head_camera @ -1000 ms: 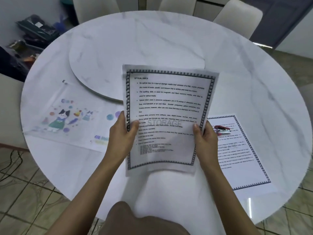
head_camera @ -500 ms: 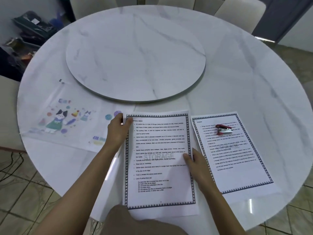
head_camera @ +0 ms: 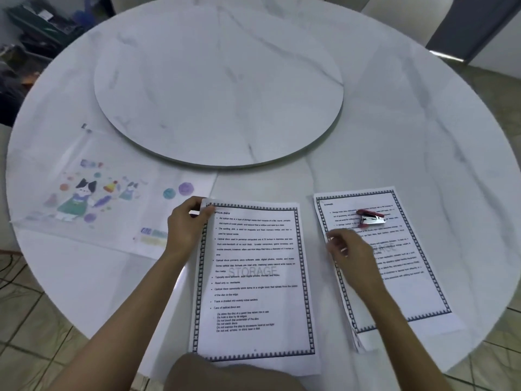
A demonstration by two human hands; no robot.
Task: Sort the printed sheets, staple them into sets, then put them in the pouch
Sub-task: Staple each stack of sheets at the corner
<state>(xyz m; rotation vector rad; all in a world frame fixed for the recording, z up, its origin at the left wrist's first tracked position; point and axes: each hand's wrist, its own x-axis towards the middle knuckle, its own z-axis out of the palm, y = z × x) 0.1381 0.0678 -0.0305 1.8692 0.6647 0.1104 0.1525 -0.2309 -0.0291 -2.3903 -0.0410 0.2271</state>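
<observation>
Now your left hand [head_camera: 186,225] pinches the top left corner of the middle sheets [head_camera: 253,277], thumb and fingers curled round the paper's edge. Those sheets lie flat on the table [head_camera: 394,136], straight in front of you.

Your right hand [head_camera: 351,256] hangs over the left edge of the second stack [head_camera: 408,277], which lies just beside the first. The hand is blurred, its fingers loosely bent with nothing in them. Whether it touches the paper, you cannot tell.

The stapler [head_camera: 369,217] lies on the upper part of that second stack, near your right fingers but apart from them. The pouch [head_camera: 93,198], clear with a cartoon cat print, lies flat to the left, near your left hand. The turntable [head_camera: 218,80] sits beyond the papers, at the table's middle.
</observation>
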